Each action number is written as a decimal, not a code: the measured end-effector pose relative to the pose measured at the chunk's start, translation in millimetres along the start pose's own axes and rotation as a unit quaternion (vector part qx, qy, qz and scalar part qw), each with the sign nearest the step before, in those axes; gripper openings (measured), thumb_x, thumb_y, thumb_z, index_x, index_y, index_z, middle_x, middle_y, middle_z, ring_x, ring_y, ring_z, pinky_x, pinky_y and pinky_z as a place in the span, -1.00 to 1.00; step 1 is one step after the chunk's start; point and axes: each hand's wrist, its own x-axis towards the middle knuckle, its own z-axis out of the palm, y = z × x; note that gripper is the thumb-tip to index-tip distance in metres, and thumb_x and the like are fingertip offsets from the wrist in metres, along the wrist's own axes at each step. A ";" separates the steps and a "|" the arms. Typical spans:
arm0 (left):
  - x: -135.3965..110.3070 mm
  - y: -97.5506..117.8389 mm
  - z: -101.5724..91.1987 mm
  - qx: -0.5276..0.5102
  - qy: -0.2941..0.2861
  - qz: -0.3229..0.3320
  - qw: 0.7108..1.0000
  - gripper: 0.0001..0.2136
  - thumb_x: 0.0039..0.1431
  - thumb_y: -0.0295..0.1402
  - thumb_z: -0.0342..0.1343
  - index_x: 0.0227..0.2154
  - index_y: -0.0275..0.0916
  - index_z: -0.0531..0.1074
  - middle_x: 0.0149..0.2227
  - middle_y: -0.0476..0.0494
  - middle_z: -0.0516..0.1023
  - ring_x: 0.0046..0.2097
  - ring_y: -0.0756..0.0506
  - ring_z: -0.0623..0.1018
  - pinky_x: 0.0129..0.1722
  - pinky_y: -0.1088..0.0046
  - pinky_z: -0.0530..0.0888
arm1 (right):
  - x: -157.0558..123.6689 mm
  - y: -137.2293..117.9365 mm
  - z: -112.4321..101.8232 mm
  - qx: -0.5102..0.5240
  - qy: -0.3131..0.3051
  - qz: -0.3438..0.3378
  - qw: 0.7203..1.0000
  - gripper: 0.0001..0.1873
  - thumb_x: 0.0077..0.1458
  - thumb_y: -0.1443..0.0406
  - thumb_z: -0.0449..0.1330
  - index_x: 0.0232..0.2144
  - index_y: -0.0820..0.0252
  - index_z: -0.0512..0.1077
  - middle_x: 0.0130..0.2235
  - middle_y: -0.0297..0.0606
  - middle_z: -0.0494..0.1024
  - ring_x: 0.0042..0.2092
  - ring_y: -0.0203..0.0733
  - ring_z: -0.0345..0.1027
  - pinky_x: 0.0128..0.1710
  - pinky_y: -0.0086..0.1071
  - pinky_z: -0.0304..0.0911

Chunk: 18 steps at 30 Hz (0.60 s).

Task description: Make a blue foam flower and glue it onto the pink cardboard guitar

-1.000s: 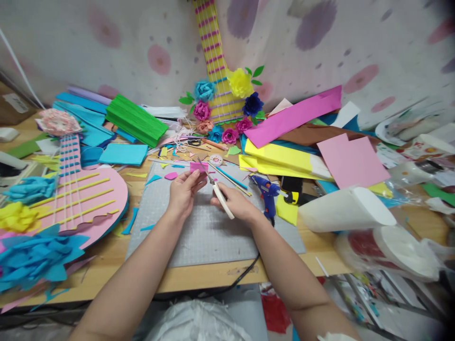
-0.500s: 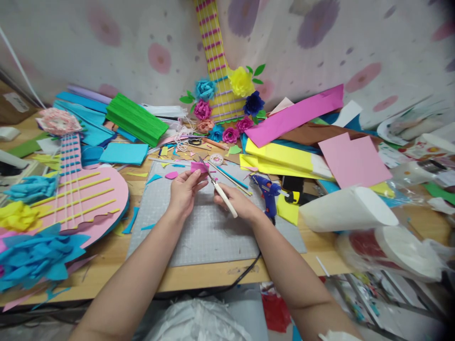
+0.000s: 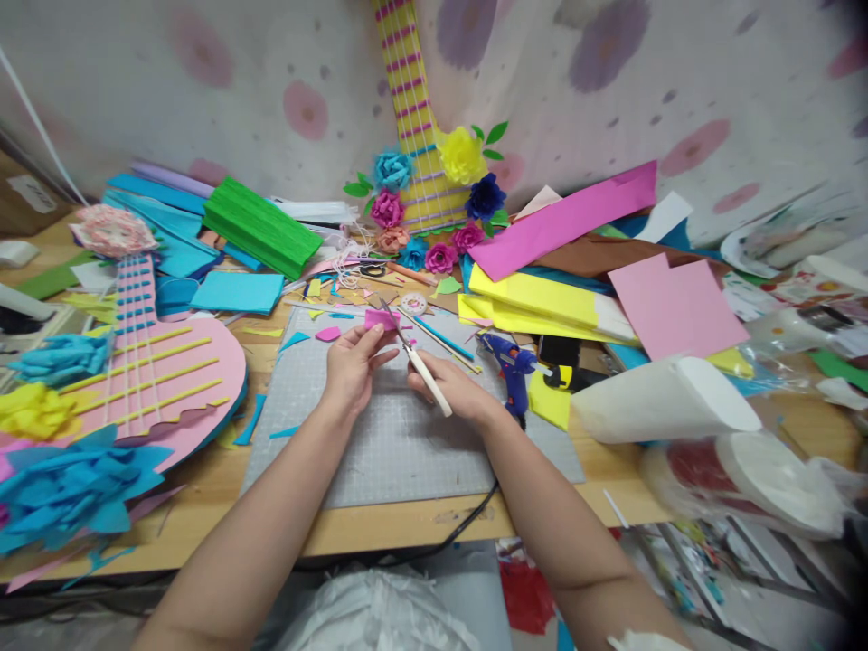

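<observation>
Over the grey cutting mat [image 3: 407, 461], my left hand [image 3: 353, 366] pinches a small piece of magenta paper [image 3: 381, 319] between thumb and fingers. My right hand [image 3: 448, 384] grips a pair of scissors [image 3: 429, 380] with white handles. The scissor blades point up and left and lie at the right part of the magenta paper; whether they are cutting into it I cannot tell. A cut magenta petal shape [image 3: 327, 334] rests on the mat left of the paper. Thin blue and pale sticks [image 3: 444, 339] lie just beyond my right hand.
A blue glue gun [image 3: 512, 371] stands right of the mat. On the left lies a pink paper guitar [image 3: 196, 362] with paper flowers. A yellow guitar [image 3: 434, 190] leans at the back. Folded yellow paper [image 3: 542, 307], green crepe paper [image 3: 261, 226] and a white roll [image 3: 665, 398] surround the mat.
Almost nothing differs. Both hands, the magenta paper and the scissors keep nearly the same place, and the whole view has shifted very slightly.
</observation>
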 end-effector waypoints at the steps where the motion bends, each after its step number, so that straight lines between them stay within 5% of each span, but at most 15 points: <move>1: 0.1 0.1 -0.1 0.001 0.000 0.001 1.000 -0.77 -0.27 -0.37 0.31 -0.50 -0.32 0.42 -0.47 -0.07 0.55 -0.37 -0.03 0.56 -0.48 0.54 0.50 | 0.3 0.3 0.3 0.005 0.001 -0.002 1.000 -0.88 0.03 0.23 0.02 -0.46 0.15 0.19 -0.53 -0.43 0.27 -0.46 -0.33 0.12 -0.43 -0.44 0.02; 18: -0.1 7.3 -3.2 0.031 -0.017 0.012 0.999 -0.77 -0.27 -0.34 0.29 -0.51 -0.31 0.41 -0.47 -0.07 0.54 -0.39 -0.03 0.55 -0.51 0.51 0.50 | 2.2 2.9 -1.3 0.048 -0.006 -0.021 0.999 -0.68 0.02 0.06 0.06 -0.52 0.18 0.21 -0.58 -0.43 0.21 -0.49 -0.36 0.08 -0.49 -0.46 0.00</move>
